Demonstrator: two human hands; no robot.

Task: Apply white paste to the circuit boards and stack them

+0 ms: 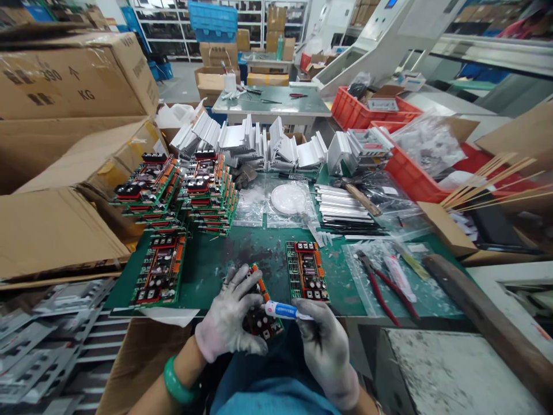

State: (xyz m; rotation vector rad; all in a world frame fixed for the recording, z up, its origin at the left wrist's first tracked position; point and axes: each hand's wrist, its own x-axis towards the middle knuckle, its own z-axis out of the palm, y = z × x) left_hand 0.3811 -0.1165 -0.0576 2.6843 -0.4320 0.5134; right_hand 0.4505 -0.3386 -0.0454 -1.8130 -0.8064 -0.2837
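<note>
My left hand (231,317), in a pale work glove, holds a circuit board (264,325) at the table's front edge. Its fingers are spread over the board's left side and hide part of it. The board lies at an angle and carries white square parts, dark round parts and an orange strip. My gloved right hand (324,340) is closed around a blue-and-white squeeze tube (283,310), whose left end is over the board's right side. Just beyond the tube, a second circuit board (306,271) lies flat on the green mat (203,271).
Stacked circuit boards (209,196) stand left, with another board (159,268) in front. Metal heat sinks (242,138) line the back. Metal strips (345,210), a hammer (363,196), red-handled pliers (386,288) and a wooden bar (484,323) lie right. Cardboard boxes (64,213) flank the left.
</note>
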